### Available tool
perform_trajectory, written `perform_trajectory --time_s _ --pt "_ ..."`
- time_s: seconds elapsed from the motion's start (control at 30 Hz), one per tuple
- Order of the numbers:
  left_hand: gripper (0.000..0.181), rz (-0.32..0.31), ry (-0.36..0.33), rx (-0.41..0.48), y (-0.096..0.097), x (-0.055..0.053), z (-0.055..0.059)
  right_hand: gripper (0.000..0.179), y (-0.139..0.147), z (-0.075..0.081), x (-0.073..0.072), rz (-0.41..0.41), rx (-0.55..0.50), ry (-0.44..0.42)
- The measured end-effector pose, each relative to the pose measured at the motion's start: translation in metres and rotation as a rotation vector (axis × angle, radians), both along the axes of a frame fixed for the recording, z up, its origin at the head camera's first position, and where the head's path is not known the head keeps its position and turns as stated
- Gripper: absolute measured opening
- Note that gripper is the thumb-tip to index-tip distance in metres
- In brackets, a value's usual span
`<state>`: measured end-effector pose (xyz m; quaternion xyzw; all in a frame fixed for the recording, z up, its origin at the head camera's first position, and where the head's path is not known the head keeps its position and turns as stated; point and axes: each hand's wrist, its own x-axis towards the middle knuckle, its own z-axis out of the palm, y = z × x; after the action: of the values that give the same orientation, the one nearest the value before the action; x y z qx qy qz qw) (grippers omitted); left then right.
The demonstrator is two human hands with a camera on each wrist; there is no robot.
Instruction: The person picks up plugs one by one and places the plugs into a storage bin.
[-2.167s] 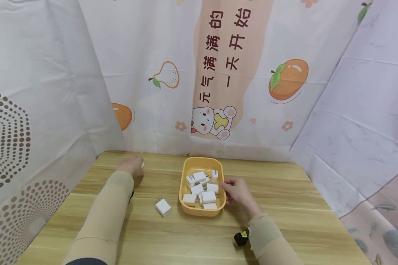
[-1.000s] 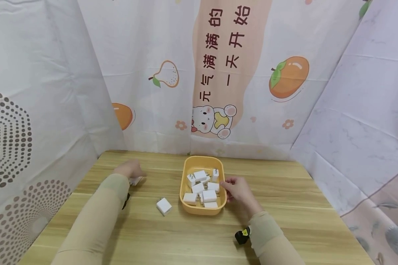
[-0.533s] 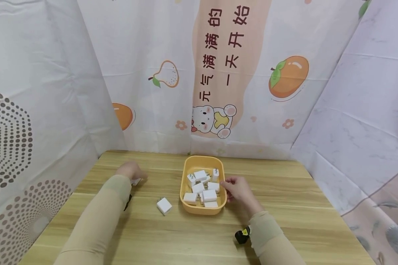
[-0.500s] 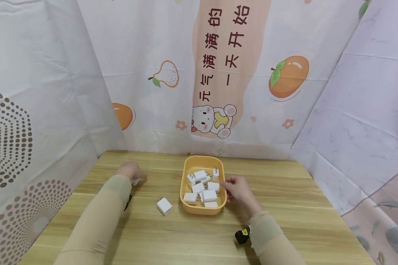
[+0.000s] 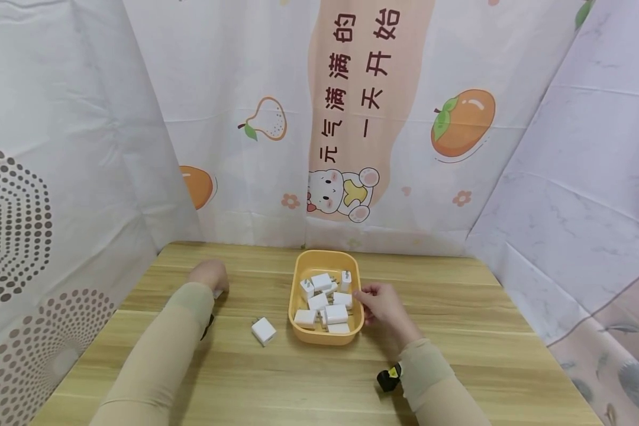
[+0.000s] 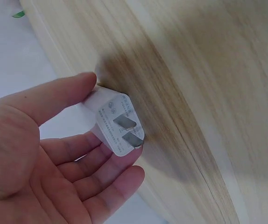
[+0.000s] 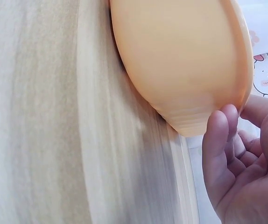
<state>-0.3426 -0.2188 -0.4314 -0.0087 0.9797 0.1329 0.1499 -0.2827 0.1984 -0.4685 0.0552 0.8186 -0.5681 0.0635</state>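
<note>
At the table's far left, my left hand [image 5: 209, 275] pinches a white plug charger [image 6: 107, 122] between thumb and fingers. Its two flat metal prongs and the small print on its end face the left wrist camera. In the head view the hand covers most of this charger. My right hand [image 5: 383, 305] grips the right side of a yellow plastic bin [image 5: 327, 339], thumb at the rim and fingertips against the outer wall. Several white chargers, including one on top [image 5: 336, 315], lie jumbled inside the bin. A single charger [image 5: 264, 331] lies on the table left of the bin.
The wood-grain table [image 5: 309, 390] ends at a printed curtain [image 5: 255, 177] behind, with more curtains at both sides. A black wrist camera [image 5: 389, 378] shows beside the right sleeve.
My left hand has turned and shifted slightly left; the charger it holds, earlier showing at its right side, is now mostly hidden beneath it. The right hand and bin stay in place.
</note>
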Motion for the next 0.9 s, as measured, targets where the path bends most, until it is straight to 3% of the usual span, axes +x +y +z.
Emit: perform_trajectory --time_s 0.23,0.37,0.47,0.6,0.77,0.9 --pt "0.014 -0.015 0.008 0.020 -0.001 0.000 -0.002 0.021 0.000 0.000 0.000 0.009 0.011 0.007" --pt "0.015 -0.038 0.022 0.059 0.004 0.000 0.007 0.021 0.000 0.000 0.000 0.003 0.010 0.005" --pt "0.011 -0.072 0.082 0.097 0.011 0.001 0.022 0.021 0.001 -0.001 0.000 0.000 0.014 0.004" --pt "0.017 -0.160 0.174 0.140 0.023 0.004 0.050 0.021 0.001 -0.002 0.000 -0.002 0.018 0.002" --pt "0.021 -0.268 0.249 0.181 0.040 0.018 0.087 0.020 0.000 -0.002 0.000 -0.009 0.010 -0.002" --pt "0.023 -0.345 0.320 0.150 0.050 0.029 0.106 0.021 0.002 -0.003 0.000 -0.009 0.008 0.006"
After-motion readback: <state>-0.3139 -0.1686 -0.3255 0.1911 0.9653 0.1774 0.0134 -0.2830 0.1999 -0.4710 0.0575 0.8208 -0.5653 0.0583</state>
